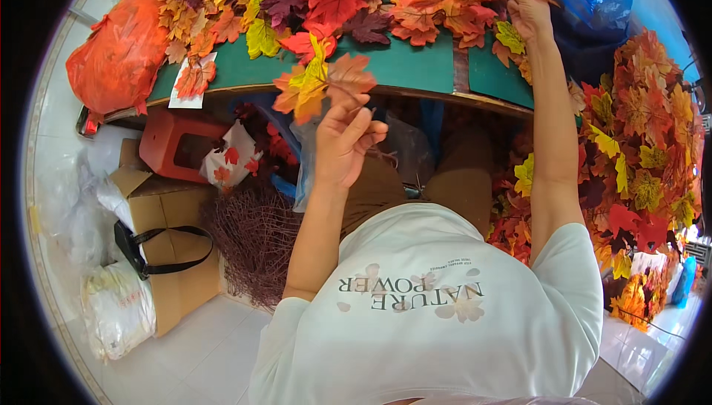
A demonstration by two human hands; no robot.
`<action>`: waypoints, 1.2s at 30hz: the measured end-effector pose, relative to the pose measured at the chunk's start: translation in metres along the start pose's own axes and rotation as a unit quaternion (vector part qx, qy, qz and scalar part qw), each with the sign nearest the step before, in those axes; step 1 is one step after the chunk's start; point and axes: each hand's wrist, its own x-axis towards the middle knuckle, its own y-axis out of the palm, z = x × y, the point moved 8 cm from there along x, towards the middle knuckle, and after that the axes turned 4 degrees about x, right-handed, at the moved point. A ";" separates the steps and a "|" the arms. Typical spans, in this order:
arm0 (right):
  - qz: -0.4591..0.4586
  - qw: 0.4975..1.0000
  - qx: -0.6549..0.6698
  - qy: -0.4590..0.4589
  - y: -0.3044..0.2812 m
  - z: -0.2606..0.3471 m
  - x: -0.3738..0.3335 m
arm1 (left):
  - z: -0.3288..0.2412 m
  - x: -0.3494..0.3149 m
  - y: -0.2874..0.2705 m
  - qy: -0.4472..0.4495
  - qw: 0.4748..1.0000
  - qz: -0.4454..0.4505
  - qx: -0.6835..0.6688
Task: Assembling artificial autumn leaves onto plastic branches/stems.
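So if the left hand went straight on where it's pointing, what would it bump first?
The left hand would probably meet the edge of the green table first. If it's higher than that, it may reach the piled leaves instead.

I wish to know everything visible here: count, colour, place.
Flat table: one, green, upper centre
Maple-shaped leaves: many, red, orange, yellow, table and right
Thin plastic sack: one, orange, upper left
Crinkled plastic bag: one, blue, upper right
Moulded plastic stool: one, reddish, left
Cardboard box: one, brown, left
Flat strap: one, black, against box
Wiry stems: one bundle, dark brown, beside box
Crumpled plastic bags: several, clear, far left
Leaf sprig: one, yellow and orange, centre
Printed T-shirt: one, white, lower centre
Cloth trousers: one pair, brown, centre
Left hand: one, bare, centre, holding sprig
Right hand: one, bare, upper right
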 end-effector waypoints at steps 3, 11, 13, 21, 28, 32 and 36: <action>0.008 1.000 -0.007 0.028 0.031 -0.023 -0.053 | 0.015 0.000 0.014 -0.007 1.000 0.014 -0.023; 0.017 0.986 0.071 0.153 0.096 -0.081 -0.226 | 0.039 0.006 0.041 0.003 1.000 0.023 -0.020; 0.002 0.983 0.095 0.160 0.094 -0.088 -0.232 | 0.039 0.006 0.042 0.015 0.999 0.029 -0.021; -0.053 0.992 0.091 0.073 0.089 -0.079 -0.236 | 0.044 0.003 0.039 0.021 0.999 0.003 -0.025; -0.095 0.976 0.158 0.117 0.085 -0.093 -0.244 | 0.046 0.003 0.041 0.028 0.999 -0.003 -0.014; -0.070 0.987 0.119 0.083 0.089 -0.088 -0.243 | 0.048 0.004 0.038 0.023 0.999 -0.007 -0.024; -0.043 0.995 0.072 0.055 0.089 -0.086 -0.239 | 0.049 0.004 0.036 0.032 0.999 -0.022 -0.013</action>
